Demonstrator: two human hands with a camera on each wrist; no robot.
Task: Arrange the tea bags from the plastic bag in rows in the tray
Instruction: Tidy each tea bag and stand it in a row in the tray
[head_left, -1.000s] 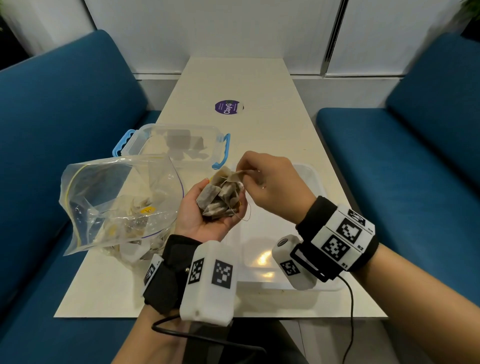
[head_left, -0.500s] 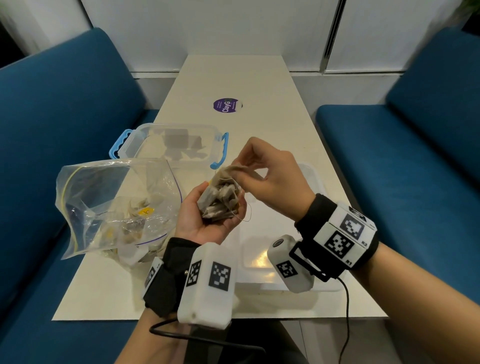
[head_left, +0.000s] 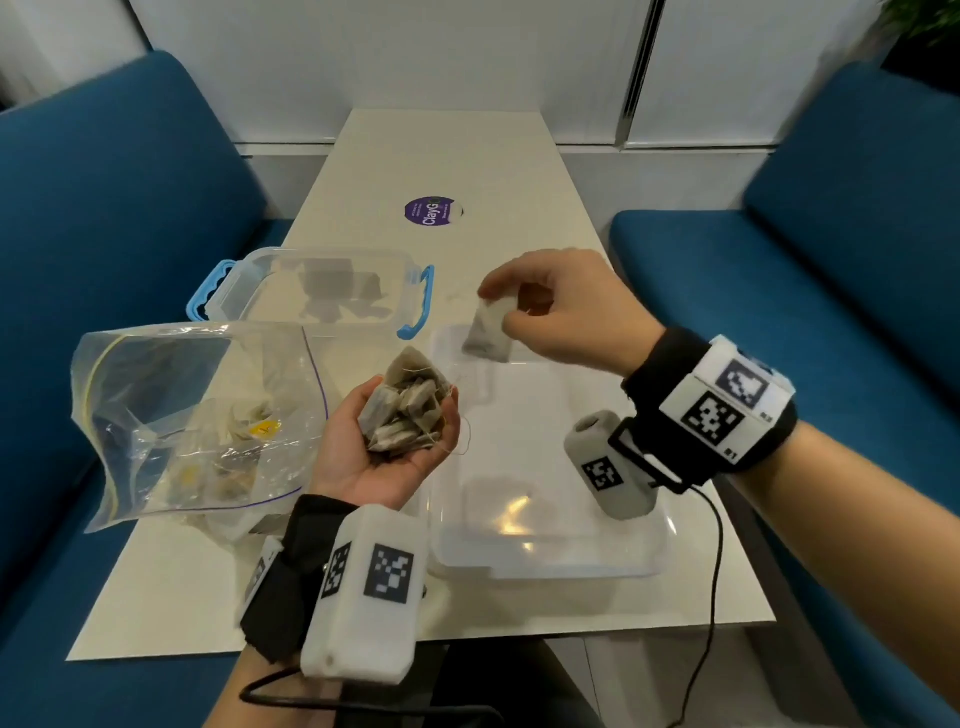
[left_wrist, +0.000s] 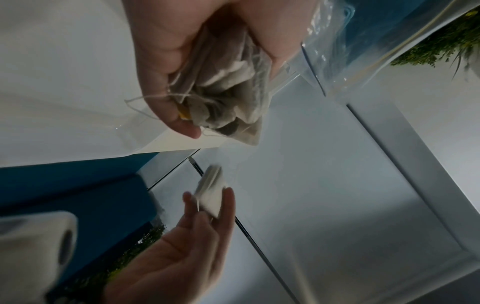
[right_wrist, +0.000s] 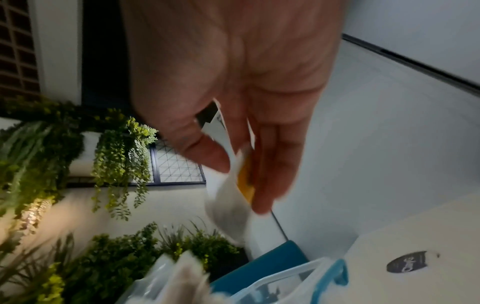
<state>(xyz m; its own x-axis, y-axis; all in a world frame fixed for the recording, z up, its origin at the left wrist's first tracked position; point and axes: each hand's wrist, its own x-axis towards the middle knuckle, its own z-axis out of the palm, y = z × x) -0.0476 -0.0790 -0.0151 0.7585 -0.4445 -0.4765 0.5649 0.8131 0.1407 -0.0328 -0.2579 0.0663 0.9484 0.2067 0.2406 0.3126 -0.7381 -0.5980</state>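
Tea bags, a loose clump with strings trailing, sit in the cupped left hand near the body, fingers curled up around them, beside the tray's left edge. Tray on the bench looks unfilled. Plastic bag lies left, more inside. Farther out, right hand pinches a single tea bag between thumb and fingers above the tray's far edge. Step in hand: placing the first one. Next: lower it flat into a far corner, release, start a row.
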